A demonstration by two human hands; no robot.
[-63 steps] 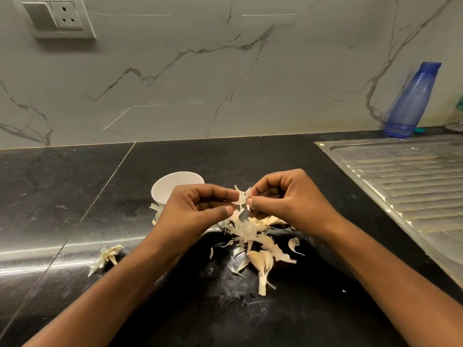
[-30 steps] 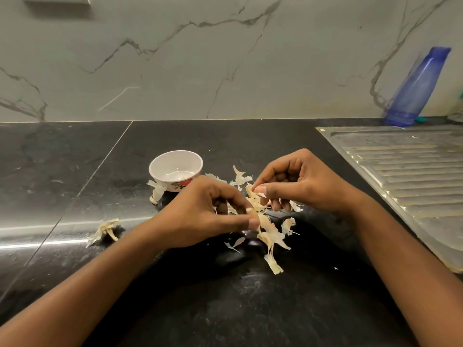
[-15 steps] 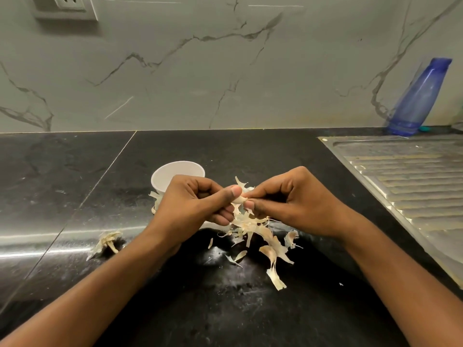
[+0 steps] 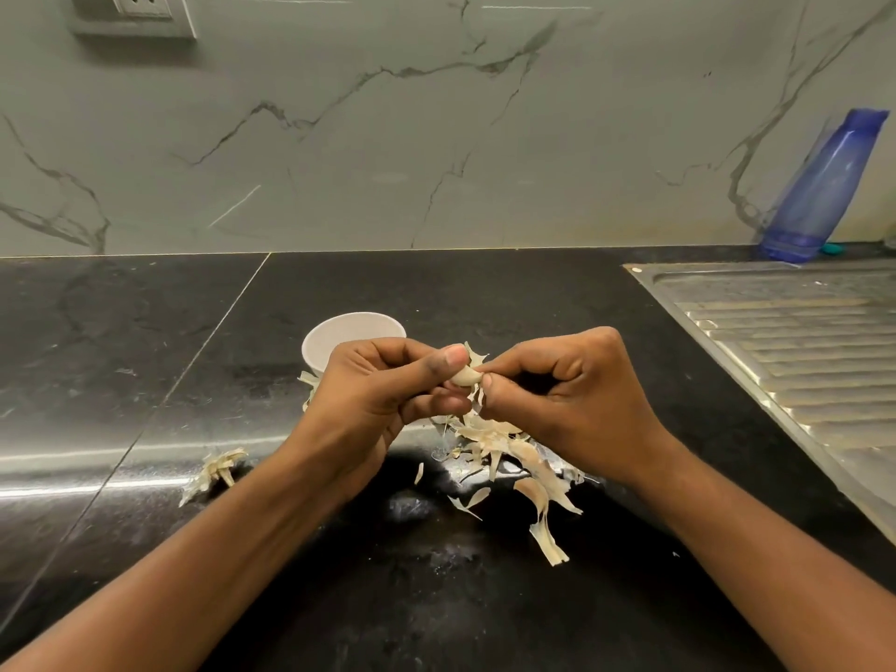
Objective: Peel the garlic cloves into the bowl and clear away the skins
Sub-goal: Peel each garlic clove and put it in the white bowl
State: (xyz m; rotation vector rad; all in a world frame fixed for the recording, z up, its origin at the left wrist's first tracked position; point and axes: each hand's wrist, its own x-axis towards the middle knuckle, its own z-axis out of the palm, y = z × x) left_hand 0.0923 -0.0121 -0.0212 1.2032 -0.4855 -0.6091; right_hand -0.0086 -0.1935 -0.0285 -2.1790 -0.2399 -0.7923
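Note:
A pale garlic clove (image 4: 464,376) is pinched between both hands above the black counter. My left hand (image 4: 383,400) grips it with thumb and fingers. My right hand (image 4: 562,400) pinches the clove's right end, where a strip of skin (image 4: 474,356) sticks up. Beneath the hands lies a pile of loose garlic skins (image 4: 504,448). The small white bowl (image 4: 339,334) stands just behind my left hand, which hides its front part; its inside is not visible.
A garlic stem stub with skins (image 4: 216,470) lies to the left. A steel sink drainboard (image 4: 795,341) fills the right side. A blue bottle (image 4: 824,191) leans on the marble wall at back right. A wall socket (image 4: 140,7) is at the top left.
The hands dropped low over the skin pile a second ago and have come back up. The clove now shows bare between the fingertips, with skin lifting off its top.

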